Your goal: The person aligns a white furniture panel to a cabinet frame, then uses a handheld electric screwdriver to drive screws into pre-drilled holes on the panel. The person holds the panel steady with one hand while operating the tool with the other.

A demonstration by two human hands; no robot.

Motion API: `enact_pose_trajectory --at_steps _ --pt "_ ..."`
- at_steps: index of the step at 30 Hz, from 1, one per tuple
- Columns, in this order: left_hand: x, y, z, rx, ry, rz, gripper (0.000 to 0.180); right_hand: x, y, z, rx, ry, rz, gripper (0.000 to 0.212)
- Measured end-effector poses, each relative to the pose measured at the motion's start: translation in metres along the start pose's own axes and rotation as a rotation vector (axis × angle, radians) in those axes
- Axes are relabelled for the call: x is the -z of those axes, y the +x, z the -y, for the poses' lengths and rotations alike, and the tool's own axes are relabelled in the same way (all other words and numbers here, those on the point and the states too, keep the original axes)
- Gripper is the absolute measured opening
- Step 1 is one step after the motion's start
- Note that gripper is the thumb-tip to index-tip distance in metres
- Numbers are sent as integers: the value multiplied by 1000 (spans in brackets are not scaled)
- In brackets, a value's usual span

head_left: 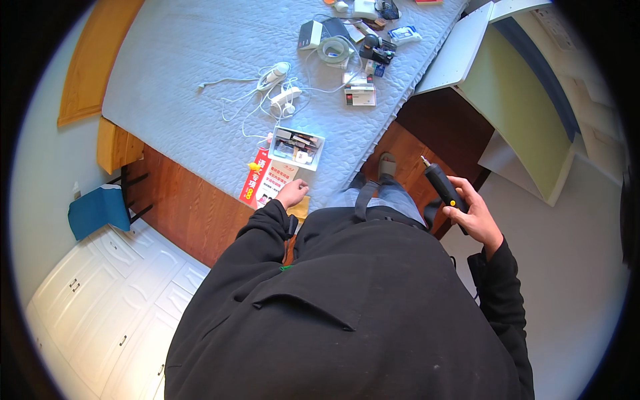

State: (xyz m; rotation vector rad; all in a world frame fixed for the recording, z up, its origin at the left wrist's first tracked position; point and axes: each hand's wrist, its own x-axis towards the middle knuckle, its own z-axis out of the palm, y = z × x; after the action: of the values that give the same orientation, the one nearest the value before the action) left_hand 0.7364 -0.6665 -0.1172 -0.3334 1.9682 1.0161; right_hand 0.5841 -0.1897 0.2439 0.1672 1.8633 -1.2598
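My right hand (475,215) is wrapped round a black electric screwdriver (441,185) with a yellow button. Its metal tip points up and to the left, over the floor beside the bed. My left hand (292,193) is at the bed's near edge, over the lower right part of a red and white book (272,175). Its fingers are curled closed, and what they may hold is hidden. A tan flat piece (299,209) shows just below that hand. Beyond the book stands a white open box (274,155) filled with small packets and parts.
A blue quilted bed (180,63) carries a white power strip (285,97) with tangled cables, a coiled pale cable (333,50), small boxes (361,97) and black devices (377,50). To the right, a white-and-green panelled piece of furniture (527,100) stands beside the bed. A blue chair (100,212) is at left.
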Motion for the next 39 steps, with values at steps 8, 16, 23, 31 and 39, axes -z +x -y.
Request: enact_pose_trajectory --at_steps 8,16,23,31,39 --pt "10 -3 -3 -7 26 -11 39 3 9 11 19 -29 10 64" --pt "15 -10 -12 77 -31 -8 40 -1 14 14 42 -21 10 64" --pt "18 -6 -15 136 -86 5 39 3 18 16 64 -77 19 64" --pt "17 -3 -11 107 -52 2 40 6 22 18 66 -102 19 65" --pt "13 3 -4 42 5 9 42 9 23 17 51 -101 21 67"
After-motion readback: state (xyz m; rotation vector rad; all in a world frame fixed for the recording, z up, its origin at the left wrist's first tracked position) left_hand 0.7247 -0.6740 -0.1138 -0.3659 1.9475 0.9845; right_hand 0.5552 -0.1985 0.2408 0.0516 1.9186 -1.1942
